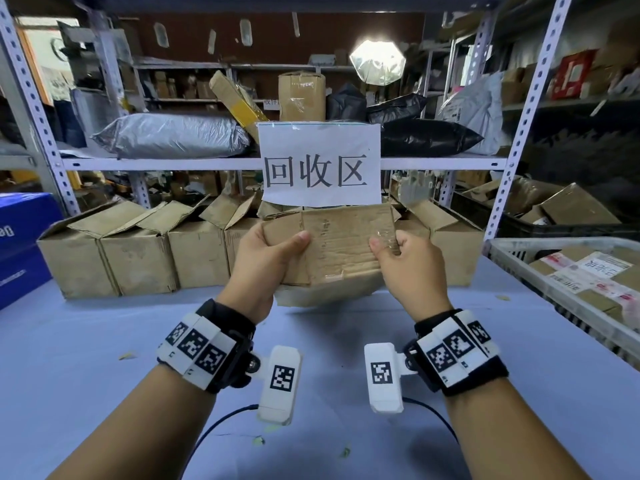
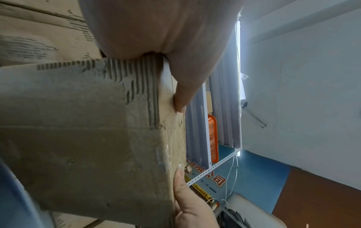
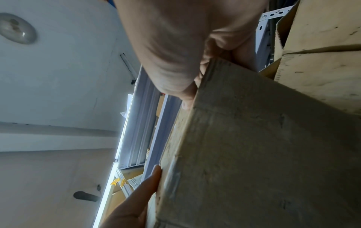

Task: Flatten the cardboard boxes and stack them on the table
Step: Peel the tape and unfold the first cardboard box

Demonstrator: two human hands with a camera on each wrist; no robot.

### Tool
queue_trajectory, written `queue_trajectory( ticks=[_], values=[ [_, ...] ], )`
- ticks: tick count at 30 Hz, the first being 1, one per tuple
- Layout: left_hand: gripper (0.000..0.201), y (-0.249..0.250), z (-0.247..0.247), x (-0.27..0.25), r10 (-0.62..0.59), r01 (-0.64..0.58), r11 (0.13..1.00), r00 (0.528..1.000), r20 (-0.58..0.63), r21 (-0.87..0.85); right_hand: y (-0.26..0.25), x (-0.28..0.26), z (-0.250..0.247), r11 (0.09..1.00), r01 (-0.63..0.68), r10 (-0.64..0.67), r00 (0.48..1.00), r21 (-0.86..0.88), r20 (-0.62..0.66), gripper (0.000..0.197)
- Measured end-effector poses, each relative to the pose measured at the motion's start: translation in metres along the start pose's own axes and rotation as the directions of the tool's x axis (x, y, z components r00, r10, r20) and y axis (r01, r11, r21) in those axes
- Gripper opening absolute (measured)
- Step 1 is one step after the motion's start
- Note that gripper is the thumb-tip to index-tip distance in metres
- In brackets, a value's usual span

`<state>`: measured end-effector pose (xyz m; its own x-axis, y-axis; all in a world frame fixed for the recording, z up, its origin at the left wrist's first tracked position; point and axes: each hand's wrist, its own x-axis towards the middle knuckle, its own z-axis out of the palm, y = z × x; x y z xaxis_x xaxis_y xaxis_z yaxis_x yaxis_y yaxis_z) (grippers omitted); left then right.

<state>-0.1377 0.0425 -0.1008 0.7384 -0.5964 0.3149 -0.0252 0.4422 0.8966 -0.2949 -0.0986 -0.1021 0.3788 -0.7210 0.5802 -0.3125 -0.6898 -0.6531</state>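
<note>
I hold a worn brown cardboard box (image 1: 341, 245) in the air above the blue table (image 1: 86, 348), its broad face tilted toward me. My left hand (image 1: 268, 258) grips its left end, thumb on the front face and fingers behind. My right hand (image 1: 403, 261) grips the right end the same way, thumb pressing near a strip of clear tape. In the left wrist view the box (image 2: 87, 131) fills the left side under my left hand (image 2: 171, 77). The right wrist view shows the box (image 3: 254, 146) below my right hand (image 3: 185, 61).
A row of open cardboard boxes (image 1: 138, 251) stands along the table's back edge under a shelf with a white paper sign (image 1: 318, 164). A white plastic crate (image 1: 571, 271) with parcels sits at the right. Blue cartons (image 1: 20, 244) stand at the left.
</note>
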Motion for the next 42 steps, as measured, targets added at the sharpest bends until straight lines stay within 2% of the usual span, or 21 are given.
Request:
queue_trajectory(
  ticks=[3, 8, 13, 18, 24, 30, 35, 38, 42],
  values=[
    [0.03, -0.002, 0.002, -0.001, -0.007, 0.007, 1.0, 1.0, -0.002, -0.012, 0.003, 0.002, 0.003, 1.0, -0.024, 0.023, 0.999, -0.016, -0.03, 0.05],
    [0.039, -0.001, 0.003, 0.001, -0.018, 0.018, 1.0, 1.0, -0.008, -0.02, 0.007, 0.005, 0.002, 0.999, -0.03, 0.03, 0.999, 0.018, 0.018, 0.053],
    [0.034, -0.004, 0.003, 0.0, 0.0, 0.0, 1.0, 1.0, 0.003, -0.005, 0.004, 0.0, -0.001, 1.0, -0.002, 0.001, 1.0, 0.021, 0.021, 0.065],
    [0.033, -0.011, -0.004, -0.007, 0.048, -0.048, 0.998, 0.999, -0.013, 0.028, 0.005, -0.004, 0.001, 0.998, 0.004, -0.003, 1.0, 0.07, -0.023, 0.058],
    [0.028, -0.016, -0.005, -0.009, 0.074, -0.073, 0.995, 0.997, -0.022, 0.07, 0.016, -0.004, 0.001, 0.997, -0.013, 0.011, 1.0, 0.071, 0.028, 0.053],
    [0.028, -0.021, -0.004, -0.007, 0.08, -0.078, 0.994, 0.997, -0.014, 0.079, 0.016, -0.007, -0.003, 0.999, 0.014, -0.018, 0.996, 0.038, 0.088, 0.06],
    [0.027, -0.022, -0.003, -0.008, 0.093, -0.09, 0.991, 0.995, -0.022, 0.098, 0.017, -0.006, -0.002, 1.0, 0.0, 0.0, 1.0, 0.028, 0.012, 0.059],
    [0.029, -0.02, -0.003, -0.007, 0.098, -0.095, 0.99, 0.995, -0.023, 0.103, 0.02, -0.004, -0.002, 1.0, -0.011, 0.011, 1.0, -0.008, 0.015, 0.061],
    [0.028, -0.019, -0.003, -0.007, 0.098, -0.096, 0.99, 0.995, -0.021, 0.106, 0.019, -0.002, -0.002, 0.997, -0.066, 0.065, 0.998, 0.04, 0.023, 0.062]
  ],
)
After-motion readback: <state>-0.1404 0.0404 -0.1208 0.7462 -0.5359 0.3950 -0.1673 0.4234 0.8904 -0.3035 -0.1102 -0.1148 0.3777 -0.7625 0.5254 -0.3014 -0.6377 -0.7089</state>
